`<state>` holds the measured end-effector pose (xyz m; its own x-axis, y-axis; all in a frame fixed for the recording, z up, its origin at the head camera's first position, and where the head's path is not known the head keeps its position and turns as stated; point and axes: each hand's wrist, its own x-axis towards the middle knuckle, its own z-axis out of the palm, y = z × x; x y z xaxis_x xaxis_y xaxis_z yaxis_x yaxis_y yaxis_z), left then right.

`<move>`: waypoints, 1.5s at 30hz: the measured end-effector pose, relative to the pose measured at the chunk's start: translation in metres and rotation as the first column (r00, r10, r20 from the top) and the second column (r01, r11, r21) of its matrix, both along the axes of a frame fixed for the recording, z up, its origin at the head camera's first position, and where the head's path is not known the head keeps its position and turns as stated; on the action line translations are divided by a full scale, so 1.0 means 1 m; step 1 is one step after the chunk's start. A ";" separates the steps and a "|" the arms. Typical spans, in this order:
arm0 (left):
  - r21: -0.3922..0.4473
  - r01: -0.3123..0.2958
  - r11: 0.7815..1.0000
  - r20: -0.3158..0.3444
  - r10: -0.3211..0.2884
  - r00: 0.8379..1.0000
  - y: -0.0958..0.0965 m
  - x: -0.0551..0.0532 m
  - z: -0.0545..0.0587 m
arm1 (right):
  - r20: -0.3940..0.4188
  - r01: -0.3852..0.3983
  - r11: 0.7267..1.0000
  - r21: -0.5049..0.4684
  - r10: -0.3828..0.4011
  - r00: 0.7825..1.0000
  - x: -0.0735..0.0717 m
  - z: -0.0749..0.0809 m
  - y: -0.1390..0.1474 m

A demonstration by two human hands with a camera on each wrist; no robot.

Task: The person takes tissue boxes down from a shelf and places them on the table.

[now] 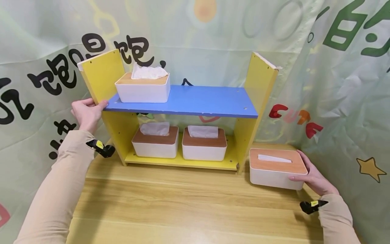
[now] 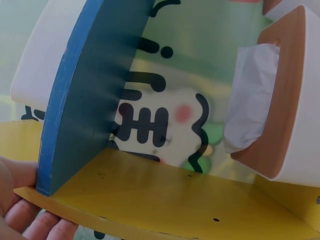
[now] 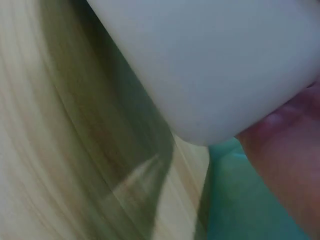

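My left hand (image 1: 87, 113) grips the left side of a yellow and blue shelf unit (image 1: 182, 107), thumb at the front end of the blue board (image 2: 75, 95) and fingers round the outside of the yellow panel. At the right, my right hand (image 1: 317, 176) holds a tissue box (image 1: 274, 179) by its right end, thumb on the front face. The box is white with a wooden lid, and little tissue shows in its slot. In the right wrist view its white corner (image 3: 210, 90) is close over the table; the fingers behind it are mostly hidden.
One tissue box (image 1: 143, 93) stands on the blue board at the left. On the lower yellow shelf stand a left tissue box (image 1: 155, 149) and a right tissue box (image 1: 204, 152). The wooden table (image 1: 189, 203) spreads in front; a printed curtain (image 1: 198, 64) hangs behind.
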<state>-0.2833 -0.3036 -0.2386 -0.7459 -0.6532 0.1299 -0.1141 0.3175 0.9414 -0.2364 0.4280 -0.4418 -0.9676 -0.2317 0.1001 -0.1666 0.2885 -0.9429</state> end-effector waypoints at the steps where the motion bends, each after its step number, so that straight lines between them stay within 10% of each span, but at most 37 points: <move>1: -0.005 -0.001 1.000 0.001 0.001 1.000 0.000 0.000 0.000 | 0.002 -0.001 1.000 0.003 0.001 1.000 -0.001 0.000 0.000; 23: 0.000 0.011 1.000 -0.007 -0.011 1.000 0.006 0.000 0.003 | 0.031 -0.018 0.973 -0.229 0.026 0.999 -0.005 -0.026 0.004; 45: 0.035 0.013 0.999 -0.032 -0.012 0.999 0.001 0.001 0.001 | 0.120 -0.037 0.988 -0.152 0.056 0.991 0.001 -0.025 0.000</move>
